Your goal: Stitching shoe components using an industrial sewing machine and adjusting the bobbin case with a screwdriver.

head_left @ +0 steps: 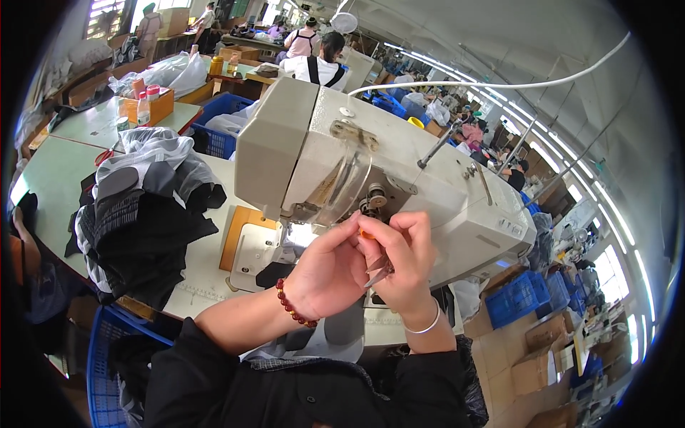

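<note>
My two hands meet in front of the head of a pale grey industrial sewing machine (421,167). My left hand (328,274), with a red bead bracelet at its wrist, is palm up, its thumb and fingertips pinched together. Against them press the thumb and forefinger of my right hand (407,260). A tiny orange thing (366,234) shows at the fingertips; its kind I cannot make out. Pointed metal thread snips (379,272) sit in my right hand, their blades sticking out below the fingers. Dark grey fabric (275,276) lies by the needle area, partly hidden by my left hand.
Black and grey fabric pieces (143,221) are heaped on the table to the left. Below them stands a blue basket (100,364). Bottles and an orange box (153,108) are farther back. Blue crates (517,299) stand on the floor at right; several people work beyond the machine.
</note>
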